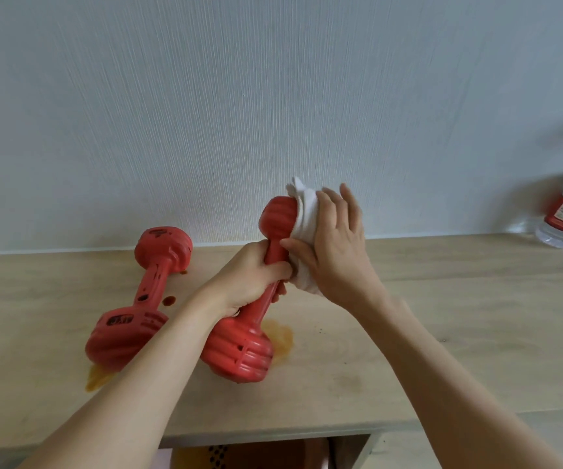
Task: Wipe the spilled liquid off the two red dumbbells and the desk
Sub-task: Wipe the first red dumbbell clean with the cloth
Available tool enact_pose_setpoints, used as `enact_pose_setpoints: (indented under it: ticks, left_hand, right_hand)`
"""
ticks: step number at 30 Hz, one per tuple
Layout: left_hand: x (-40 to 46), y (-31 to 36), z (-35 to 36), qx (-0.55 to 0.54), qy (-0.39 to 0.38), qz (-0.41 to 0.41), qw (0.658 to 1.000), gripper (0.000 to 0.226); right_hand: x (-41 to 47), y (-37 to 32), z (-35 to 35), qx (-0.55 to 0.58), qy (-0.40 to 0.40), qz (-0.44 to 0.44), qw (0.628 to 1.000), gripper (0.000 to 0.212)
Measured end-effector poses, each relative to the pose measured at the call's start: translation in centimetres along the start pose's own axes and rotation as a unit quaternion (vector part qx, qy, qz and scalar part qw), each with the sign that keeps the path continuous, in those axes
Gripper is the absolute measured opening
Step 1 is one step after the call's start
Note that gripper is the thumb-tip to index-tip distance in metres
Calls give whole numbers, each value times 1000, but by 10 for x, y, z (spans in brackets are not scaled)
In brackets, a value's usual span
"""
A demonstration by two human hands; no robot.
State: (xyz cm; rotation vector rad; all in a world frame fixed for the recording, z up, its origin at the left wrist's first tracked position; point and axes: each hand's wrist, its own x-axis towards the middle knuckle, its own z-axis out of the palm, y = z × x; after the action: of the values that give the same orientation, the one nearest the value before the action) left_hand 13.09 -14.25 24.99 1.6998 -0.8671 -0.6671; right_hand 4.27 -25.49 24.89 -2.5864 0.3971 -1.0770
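My left hand [253,275] grips the tilted right dumbbell [249,319] by its handle; my right hand [334,245] presses a white cloth [304,214], fingers straight, on its far head. Other dumbbell [141,299] lies left on the desk [442,333], brown spills [282,338] nearby.

Two red ribbed plastic dumbbells [239,319] [141,299], a white crumpled cloth [304,228], orange-brown liquid stains [282,336] on the pale wood-grain desk [442,316], and a finely striped white wall [273,96].
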Motion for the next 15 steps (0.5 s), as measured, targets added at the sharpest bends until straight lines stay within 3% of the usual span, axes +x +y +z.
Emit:
enact_pose_setpoints:
  ticks: [3,7,9,12,15]
  left_hand:
    - [-2,-1,-1,-4,-13,6,1000,8]
    - [-7,-1,-1,-51,-43,4,998,11]
    - [-8,-1,-4,-73,-66,5,995,13]
    - [-7,3,-10,-45,-71,-3,996,10]
    - [-5,10,-10,96,-28,-12,995,5]
  right_hand:
    - [6,3,0,24,-3,-55,998,79]
    - [-4,20,3,273,-21,-13,962,73]
    - [-9,20,5,343,-27,7,939,68]
    - [-7,16,7,331,-29,24,943,67]
    - [-3,11,8,233,-8,32,972,68]
